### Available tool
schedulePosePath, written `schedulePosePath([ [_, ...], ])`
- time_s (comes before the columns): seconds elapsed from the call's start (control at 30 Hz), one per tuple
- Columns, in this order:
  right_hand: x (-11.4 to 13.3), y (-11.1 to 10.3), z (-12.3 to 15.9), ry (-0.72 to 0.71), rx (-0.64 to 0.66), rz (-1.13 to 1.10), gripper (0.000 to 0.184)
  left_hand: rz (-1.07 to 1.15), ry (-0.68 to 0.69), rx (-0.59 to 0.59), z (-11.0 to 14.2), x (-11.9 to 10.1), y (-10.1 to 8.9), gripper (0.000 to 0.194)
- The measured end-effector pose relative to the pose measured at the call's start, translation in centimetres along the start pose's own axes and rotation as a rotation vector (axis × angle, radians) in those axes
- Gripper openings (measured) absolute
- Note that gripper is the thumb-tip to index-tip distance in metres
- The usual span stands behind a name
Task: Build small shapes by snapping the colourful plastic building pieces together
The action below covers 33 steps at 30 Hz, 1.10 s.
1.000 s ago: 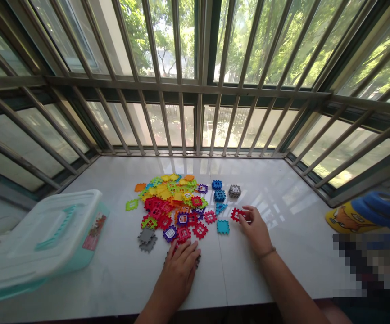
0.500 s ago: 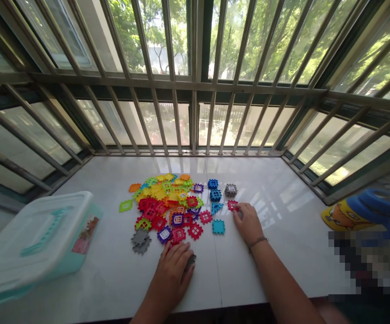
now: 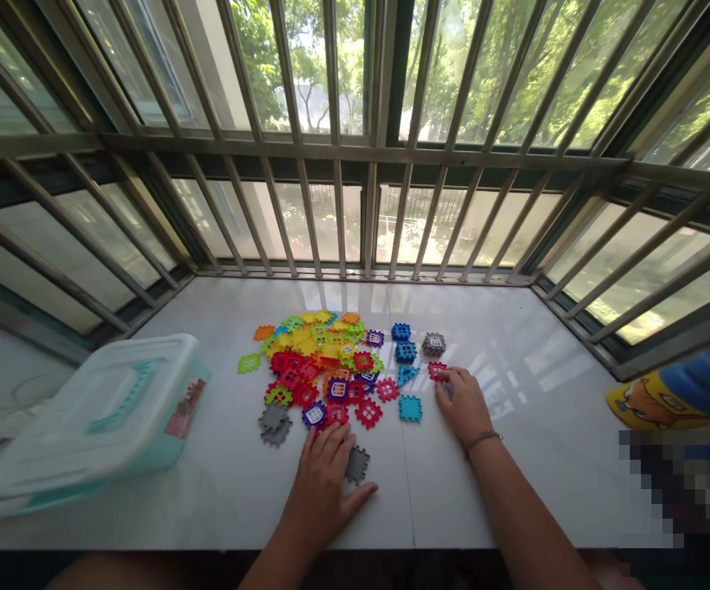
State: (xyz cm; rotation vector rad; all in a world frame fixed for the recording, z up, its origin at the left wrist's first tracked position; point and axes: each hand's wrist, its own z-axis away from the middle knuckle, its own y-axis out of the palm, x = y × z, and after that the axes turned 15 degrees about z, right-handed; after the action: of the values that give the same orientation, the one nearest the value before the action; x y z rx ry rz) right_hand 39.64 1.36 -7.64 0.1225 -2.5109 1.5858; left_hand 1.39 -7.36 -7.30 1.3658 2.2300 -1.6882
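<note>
My left hand [image 3: 324, 478] lies at the near edge of a pile of coloured plastic building tiles [image 3: 297, 340]. Its fingertips reach the red tiles, and its thumb is spread away. Beside that hand a grey notched tile [image 3: 358, 464] rests on the white surface, partly covered by the fingers. My right hand [image 3: 462, 401] has its fingertips closed at the edge of a red window tile [image 3: 437, 371]. Just left of it are a light blue square tile [image 3: 410, 408] and a blue triangular tile [image 3: 407, 375]. Beyond the red tile stands a grey stack of tiles [image 3: 434, 344].
Two blue stacks of tiles [image 3: 405, 352] stand between the pile and the grey stack. At left is a lidded plastic box [image 3: 93, 410]. A yellow and blue container [image 3: 668, 393] is at right. Barred windows [image 3: 367, 152] enclose the white surface [image 3: 220, 483].
My left thumb has swung outward off the grey tile, which now shows flat beside the hand. My right hand stays at the red tile. The whole view has shifted slightly.
</note>
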Motion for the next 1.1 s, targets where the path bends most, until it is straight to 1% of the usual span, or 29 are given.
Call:
schedulePosePath([
  [0.17, -0.14, 0.11, -0.03, -0.008, -0.005, 0.002, 0.029, -0.016, -0.041, -0.039, 0.04, -0.08, 0.19, 0.076],
  [0.23, -0.19, 0.16, -0.03, -0.010, -0.004, 0.001, 0.029, -0.011, -0.057, -0.055, 0.02, -0.07, 0.28, 0.073],
  [0.4, -0.13, 0.06, -0.07, -0.014, -0.007, 0.004, 0.030, -0.022, -0.059, -0.057, -0.19, -0.25, 0.12, 0.057],
  [0.9, 0.00, -0.08, -0.03, -0.010, -0.016, 0.005, 0.029, -0.034, -0.065, -0.048, -0.29, -0.39, -0.02, 0.052],
  [1.1, 0.28, -0.37, -0.03, 0.012, 0.002, -0.001, 0.028, -0.027, -0.067, -0.053, -0.26, -0.36, -0.02, 0.053],
])
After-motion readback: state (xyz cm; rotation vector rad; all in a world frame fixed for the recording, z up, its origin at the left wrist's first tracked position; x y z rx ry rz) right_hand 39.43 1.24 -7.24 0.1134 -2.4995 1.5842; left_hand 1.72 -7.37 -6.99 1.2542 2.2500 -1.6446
